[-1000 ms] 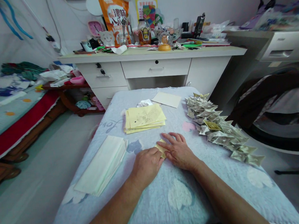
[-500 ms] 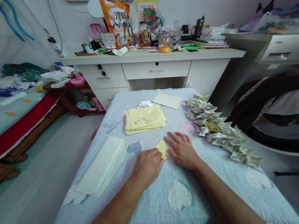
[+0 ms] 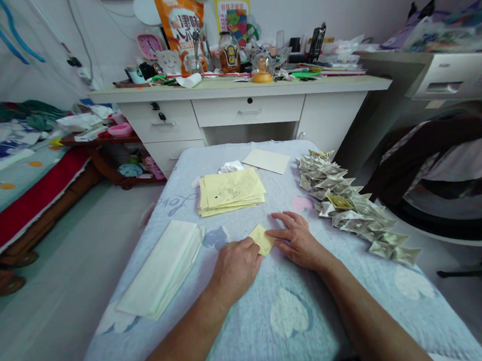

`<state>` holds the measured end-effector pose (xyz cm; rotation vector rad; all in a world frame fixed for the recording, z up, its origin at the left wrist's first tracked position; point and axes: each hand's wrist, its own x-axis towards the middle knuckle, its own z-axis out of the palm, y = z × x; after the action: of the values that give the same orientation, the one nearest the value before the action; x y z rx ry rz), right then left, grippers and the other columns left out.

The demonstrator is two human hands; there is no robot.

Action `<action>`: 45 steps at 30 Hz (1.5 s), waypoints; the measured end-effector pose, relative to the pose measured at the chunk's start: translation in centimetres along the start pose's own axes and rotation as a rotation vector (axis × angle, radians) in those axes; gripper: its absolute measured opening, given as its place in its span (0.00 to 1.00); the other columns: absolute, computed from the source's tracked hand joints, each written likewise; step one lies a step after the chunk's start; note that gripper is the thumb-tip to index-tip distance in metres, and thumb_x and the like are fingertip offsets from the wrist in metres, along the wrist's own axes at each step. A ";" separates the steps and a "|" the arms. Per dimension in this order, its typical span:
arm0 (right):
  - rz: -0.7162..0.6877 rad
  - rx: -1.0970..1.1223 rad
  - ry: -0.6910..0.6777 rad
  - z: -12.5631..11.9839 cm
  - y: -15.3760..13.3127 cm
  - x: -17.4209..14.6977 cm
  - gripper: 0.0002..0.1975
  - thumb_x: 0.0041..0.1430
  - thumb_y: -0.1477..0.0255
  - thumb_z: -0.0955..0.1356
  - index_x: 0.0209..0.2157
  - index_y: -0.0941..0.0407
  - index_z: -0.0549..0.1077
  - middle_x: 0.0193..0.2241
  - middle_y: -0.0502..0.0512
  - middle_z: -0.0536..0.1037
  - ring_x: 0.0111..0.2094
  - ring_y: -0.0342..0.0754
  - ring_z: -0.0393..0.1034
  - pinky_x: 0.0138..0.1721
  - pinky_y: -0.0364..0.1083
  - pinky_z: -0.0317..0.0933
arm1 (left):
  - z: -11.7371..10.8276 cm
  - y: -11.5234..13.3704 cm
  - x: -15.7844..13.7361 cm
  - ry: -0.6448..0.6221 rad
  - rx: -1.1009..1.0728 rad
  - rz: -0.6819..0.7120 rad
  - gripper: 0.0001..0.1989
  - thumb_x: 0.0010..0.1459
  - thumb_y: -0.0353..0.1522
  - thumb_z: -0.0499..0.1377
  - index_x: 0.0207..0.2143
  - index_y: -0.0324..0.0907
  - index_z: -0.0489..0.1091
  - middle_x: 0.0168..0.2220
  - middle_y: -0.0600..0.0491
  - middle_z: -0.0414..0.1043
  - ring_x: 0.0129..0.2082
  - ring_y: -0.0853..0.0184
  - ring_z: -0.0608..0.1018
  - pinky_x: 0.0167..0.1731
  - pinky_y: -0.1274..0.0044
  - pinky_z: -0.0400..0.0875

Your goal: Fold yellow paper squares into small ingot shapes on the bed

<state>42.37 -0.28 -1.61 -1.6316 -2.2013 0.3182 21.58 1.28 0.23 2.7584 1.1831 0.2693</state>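
Observation:
A small folded piece of yellow paper (image 3: 261, 238) lies on the blue cloth between my hands. My left hand (image 3: 238, 264) is closed, its fingers curled onto the paper's left edge. My right hand (image 3: 296, 240) has its fingers spread, with a fingertip touching the paper's right side. Just behind is a stack of yellow paper sheets (image 3: 231, 191) with printed dark lines. To the left rests a folded bundle of whitish paper (image 3: 160, 270). Several folded paper pieces (image 3: 338, 195) stand in overlapping rows on the right.
The cloth-covered table (image 3: 253, 335) reaches back to a white desk (image 3: 252, 110) crowded with a jar, a snack bag and other items. A pale card (image 3: 266, 161) and crumpled white tissue (image 3: 230, 167) lie near its far edge. A washing machine (image 3: 445, 81) stands right, a bed (image 3: 20, 187) left.
My right hand's fingers have lifted and spread more, with the index finger now reaching onto the paper. My left hand stays on it. The whole view has shifted slightly.

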 end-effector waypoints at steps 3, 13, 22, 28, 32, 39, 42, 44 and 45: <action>-0.017 0.047 -0.017 -0.4 0.2 -0.2 0.17 0.56 0.72 0.66 0.48 0.46 0.75 0.60 0.56 0.60 0.59 0.59 0.48 0.57 0.62 0.45 | 0.1 -0.1 0.0 0.002 -0.004 0.009 0.06 0.58 0.32 0.56 0.32 0.41 0.71 0.33 0.52 0.73 0.31 0.63 0.76 0.31 0.73 0.68; -0.077 0.115 -0.092 -1.5 1.0 -0.3 0.17 0.56 0.75 0.66 0.45 0.46 0.77 0.58 0.55 0.64 0.58 0.57 0.52 0.58 0.61 0.47 | -0.1 -0.2 0.1 -0.026 0.002 0.021 0.08 0.60 0.33 0.54 0.32 0.41 0.72 0.33 0.53 0.73 0.32 0.64 0.76 0.33 0.73 0.68; -0.059 0.163 -0.040 -2.0 1.1 -0.5 0.11 0.55 0.75 0.67 0.38 0.49 0.79 0.53 0.55 0.71 0.57 0.57 0.56 0.57 0.61 0.49 | 0.7 -1.2 0.1 0.081 -0.013 0.126 0.08 0.59 0.28 0.54 0.28 0.41 0.70 0.29 0.53 0.71 0.32 0.65 0.74 0.34 0.73 0.68; -0.157 0.328 0.059 -1.4 -1.3 0.0 0.12 0.53 0.72 0.70 0.41 0.55 0.72 0.42 0.55 0.75 0.45 0.50 0.65 0.49 0.51 0.56 | 0.7 -1.0 0.1 0.179 -0.094 0.180 0.08 0.60 0.28 0.53 0.29 0.41 0.70 0.29 0.52 0.72 0.33 0.65 0.73 0.35 0.71 0.67; -0.160 0.323 -0.011 -0.9 -2.0 0.2 0.05 0.56 0.70 0.70 0.36 0.54 0.72 0.37 0.53 0.75 0.42 0.48 0.65 0.47 0.49 0.55 | 0.8 -0.9 0.1 0.194 -0.210 0.193 0.07 0.60 0.28 0.53 0.32 0.41 0.70 0.32 0.51 0.73 0.36 0.64 0.74 0.39 0.70 0.68; -0.109 0.320 -0.064 -0.5 -1.6 0.5 0.04 0.54 0.70 0.71 0.32 0.53 0.74 0.35 0.51 0.75 0.41 0.47 0.65 0.45 0.48 0.54 | 0.7 -1.7 0.3 0.109 -0.405 0.169 0.05 0.56 0.32 0.60 0.36 0.43 0.72 0.37 0.52 0.74 0.40 0.64 0.73 0.41 0.71 0.68; -0.107 0.327 -0.096 -0.7 -1.5 0.5 0.05 0.55 0.68 0.71 0.33 0.53 0.74 0.36 0.51 0.74 0.42 0.48 0.65 0.46 0.48 0.54 | 0.7 -2.4 0.5 0.065 -0.473 0.168 0.05 0.56 0.30 0.59 0.37 0.43 0.73 0.37 0.53 0.74 0.41 0.65 0.73 0.43 0.72 0.68; -0.116 0.329 -0.119 -0.8 -1.4 0.5 0.06 0.54 0.67 0.71 0.34 0.53 0.74 0.36 0.51 0.74 0.42 0.48 0.64 0.46 0.48 0.54 | 0.7 -2.8 0.6 0.039 -0.506 0.160 0.06 0.57 0.29 0.58 0.37 0.43 0.73 0.38 0.53 0.74 0.42 0.66 0.74 0.44 0.73 0.68; -0.121 0.329 -0.127 -0.8 -1.3 0.5 0.07 0.54 0.67 0.71 0.35 0.53 0.74 0.37 0.51 0.74 0.42 0.48 0.64 0.46 0.48 0.54 | 0.7 -2.9 0.6 0.031 -0.515 0.154 0.06 0.56 0.28 0.58 0.37 0.43 0.73 0.38 0.53 0.74 0.42 0.66 0.74 0.44 0.73 0.68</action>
<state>41.48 -0.25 -0.27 -1.3287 -2.1856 0.7248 20.09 3.72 -0.95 2.3920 0.7677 0.5484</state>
